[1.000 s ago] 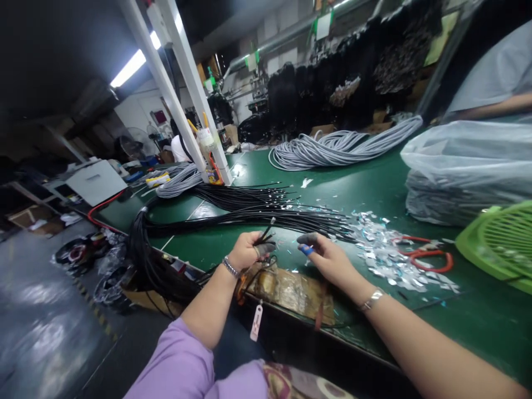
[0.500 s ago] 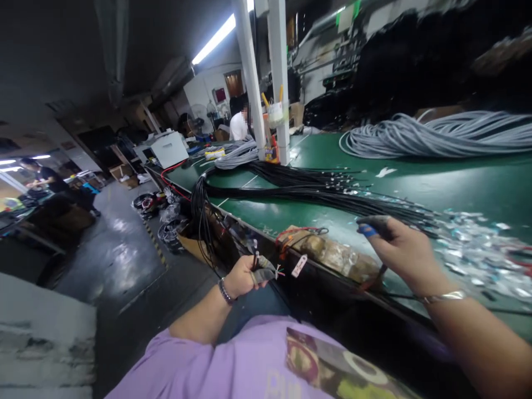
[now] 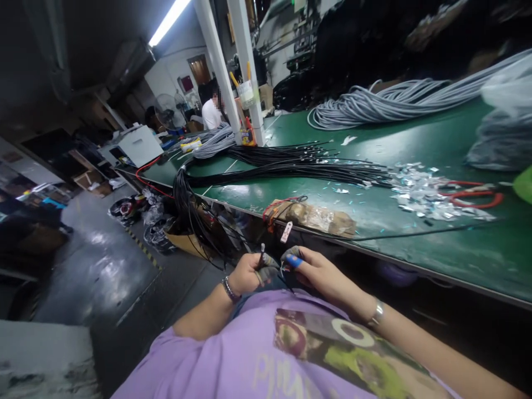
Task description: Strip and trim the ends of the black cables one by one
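Observation:
My left hand [image 3: 248, 274], with grey finger covers, is closed round a black cable [image 3: 262, 254] whose end sticks up above the fingers. Thin coloured wires [image 3: 283, 267] with frayed pale strands fan out from its fingertips. My right hand [image 3: 312, 268], with grey covers and blue tape on a finger, meets them from the other side, fingertips pinched at the wire ends. Both hands are in front of my body, below the bench edge. A bundle of black cables [image 3: 291, 172] lies along the green bench [image 3: 432, 244], and part hangs over its edge.
A tape-wrapped brown bundle [image 3: 318, 217] with a white tag [image 3: 286, 231] lies at the bench edge. Foil scraps [image 3: 419, 188] and a red-handled tool [image 3: 477, 198] are to the right. Grey cable coils [image 3: 374, 105] lie behind. A person [image 3: 211, 113] is beyond the white posts [image 3: 233, 77].
My right hand has come down and left from over the bench to the wires at my left hand. My left hand stays closed on the cable. The view has turned rightward.

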Available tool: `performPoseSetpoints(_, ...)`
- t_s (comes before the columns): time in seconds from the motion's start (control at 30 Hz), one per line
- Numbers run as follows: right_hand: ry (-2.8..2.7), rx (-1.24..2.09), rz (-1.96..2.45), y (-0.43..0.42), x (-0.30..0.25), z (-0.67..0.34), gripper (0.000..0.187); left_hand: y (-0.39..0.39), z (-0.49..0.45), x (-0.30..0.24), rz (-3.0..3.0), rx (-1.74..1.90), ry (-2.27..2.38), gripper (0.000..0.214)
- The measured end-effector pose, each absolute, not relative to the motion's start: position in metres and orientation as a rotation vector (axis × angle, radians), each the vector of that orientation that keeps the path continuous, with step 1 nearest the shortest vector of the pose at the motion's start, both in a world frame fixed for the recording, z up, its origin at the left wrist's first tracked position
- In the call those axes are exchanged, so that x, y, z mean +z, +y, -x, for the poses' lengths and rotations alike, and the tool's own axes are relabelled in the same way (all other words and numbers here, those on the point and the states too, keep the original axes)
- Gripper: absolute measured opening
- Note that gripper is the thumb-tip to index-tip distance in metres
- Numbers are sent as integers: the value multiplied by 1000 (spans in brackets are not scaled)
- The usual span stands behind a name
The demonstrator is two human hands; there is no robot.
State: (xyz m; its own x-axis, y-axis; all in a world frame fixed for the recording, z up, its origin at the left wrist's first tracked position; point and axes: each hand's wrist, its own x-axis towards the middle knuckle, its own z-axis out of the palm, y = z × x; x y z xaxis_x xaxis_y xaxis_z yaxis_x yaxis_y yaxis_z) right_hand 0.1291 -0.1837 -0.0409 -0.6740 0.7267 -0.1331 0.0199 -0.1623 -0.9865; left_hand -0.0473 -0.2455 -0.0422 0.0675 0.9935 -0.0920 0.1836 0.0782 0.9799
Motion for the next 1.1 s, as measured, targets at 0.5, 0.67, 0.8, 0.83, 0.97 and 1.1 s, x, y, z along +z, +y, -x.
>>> performPoseSetpoints(0.5,-1876,1922,628,-178,-50,-129,33,-231,45,-66,-1140,1126,1342,45)
performPoseSetpoints(0.67,-1487,2234,760,-159,-68,-131,42,-223,52,-64,-1052,1211,1308,50)
performPoseSetpoints(0.8,-1141,2281,950,-141,-79,-125,50,-213,56,-63,-1047,1231,1261,54)
performPoseSetpoints(0.83,-1117,2312,954,-138,-78,-122,51,-210,56,-62,-1041,1231,1254,54)
performPoseSetpoints(0.97,-1084,2325,928,-135,-69,-108,56,-199,55,-62,-1020,1221,1224,55)
performPoseSetpoints(1.1,-1121,1871,961,-140,-69,-99,58,-192,52,-66,-1030,1204,1219,51)
